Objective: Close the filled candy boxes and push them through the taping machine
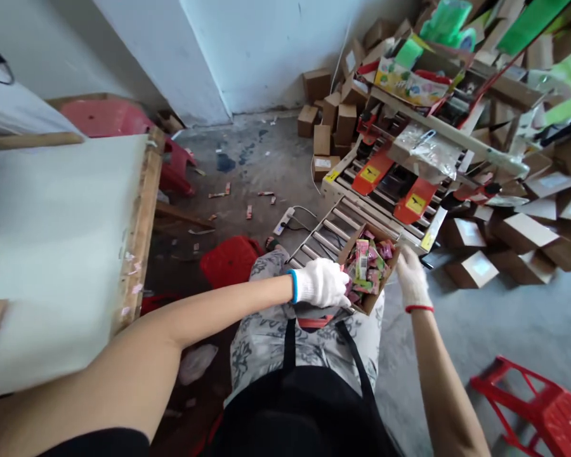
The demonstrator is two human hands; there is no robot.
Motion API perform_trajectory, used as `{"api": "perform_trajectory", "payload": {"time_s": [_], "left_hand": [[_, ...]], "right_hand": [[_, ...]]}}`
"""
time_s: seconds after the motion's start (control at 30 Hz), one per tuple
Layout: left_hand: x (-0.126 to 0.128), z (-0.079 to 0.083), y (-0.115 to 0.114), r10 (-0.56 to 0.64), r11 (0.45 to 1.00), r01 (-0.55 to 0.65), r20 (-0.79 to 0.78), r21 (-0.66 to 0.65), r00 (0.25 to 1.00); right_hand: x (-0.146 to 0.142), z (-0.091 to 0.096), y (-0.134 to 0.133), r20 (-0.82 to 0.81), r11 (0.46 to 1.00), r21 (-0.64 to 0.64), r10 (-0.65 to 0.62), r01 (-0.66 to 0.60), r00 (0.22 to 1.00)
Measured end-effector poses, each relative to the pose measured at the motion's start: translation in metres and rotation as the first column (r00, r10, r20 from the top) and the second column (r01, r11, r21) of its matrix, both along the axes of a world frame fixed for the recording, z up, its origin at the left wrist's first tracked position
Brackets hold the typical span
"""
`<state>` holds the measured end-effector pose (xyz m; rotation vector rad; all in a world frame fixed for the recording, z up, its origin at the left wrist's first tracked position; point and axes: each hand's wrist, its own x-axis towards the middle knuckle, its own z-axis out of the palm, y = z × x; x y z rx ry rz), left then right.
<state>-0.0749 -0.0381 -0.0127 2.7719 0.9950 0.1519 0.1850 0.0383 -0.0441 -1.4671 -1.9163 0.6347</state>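
Note:
An uncovered cardboard box (383,293) filled with small pink and green snack packets (362,259) sits at the near end of the roller conveyor (335,230), over my lap. My left hand (321,282), in a white knit glove with a blue cuff, is closed on the box's left side. On the opposite side, my right hand (413,278), gloved in white with a red cuff, grips the right edge; it is slightly blurred and its fingertips are partly hidden.
Beyond the rollers stands a carton sealing machine (404,171) with orange guides. Cardboard boxes (518,238) are piled behind and to its right. A red stool (542,406) stands at lower right, another red stool (231,260) left of my legs. A power strip (284,221) lies on the floor; a pale table (66,254) is at left.

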Motion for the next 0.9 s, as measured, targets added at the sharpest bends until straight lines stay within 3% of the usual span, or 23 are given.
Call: {"api": "perform_trajectory", "payload": {"time_s": [0.07, 0.17, 0.27, 0.33, 0.4, 0.53, 0.63, 0.73, 0.8, 0.9], "left_hand": [[0.011, 0.004, -0.001, 0.049, 0.998, -0.050, -0.030, -0.046, 0.998], [0.026, -0.002, -0.005, 0.294, 0.954, -0.297, -0.053, -0.052, 0.954], [0.043, -0.023, -0.012, 0.582, 0.802, -0.590, 0.104, 0.093, 0.807], [0.052, -0.037, -0.015, 0.690, 0.664, -0.730, 0.242, 0.163, 0.682], [0.057, -0.045, -0.016, 0.730, 0.602, -0.785, 0.298, 0.143, 0.615], [0.050, -0.044, -0.012, 0.698, 0.684, -0.729, 0.278, 0.011, 0.660], [0.042, -0.043, -0.014, 0.696, 0.702, -0.704, 0.313, -0.107, 0.646], [0.041, -0.052, -0.023, 0.644, 0.747, -0.642, 0.428, -0.174, 0.634], [0.042, -0.062, -0.028, 0.548, 0.812, -0.574, 0.472, -0.103, 0.690], [0.044, -0.072, -0.030, 0.421, 0.888, -0.461, 0.422, -0.008, 0.803]], "right_hand": [[-0.004, 0.014, 0.014, -0.052, 0.999, 0.045, -0.006, 0.008, 0.999], [-0.023, 0.033, 0.018, 0.047, 0.962, 0.104, 0.248, -0.251, 0.968], [-0.032, 0.041, 0.014, 0.231, 0.919, 0.090, 0.356, -0.385, 0.905], [-0.033, 0.040, 0.014, 0.348, 0.928, 0.068, 0.322, -0.367, 0.881], [-0.039, 0.035, 0.016, 0.462, 0.957, 0.083, 0.211, -0.279, 0.861], [-0.074, 0.019, 0.024, 0.645, 0.981, 0.191, -0.091, -0.045, 0.759], [-0.099, 0.004, 0.026, 0.695, 0.976, 0.217, -0.172, 0.025, 0.698], [-0.106, -0.008, 0.028, 0.599, 0.984, 0.171, -0.144, 0.050, 0.787], [-0.101, -0.011, 0.032, 0.488, 0.991, 0.118, -0.114, 0.064, 0.866], [-0.090, -0.006, 0.031, 0.410, 0.994, 0.099, -0.080, 0.042, 0.908]]}}
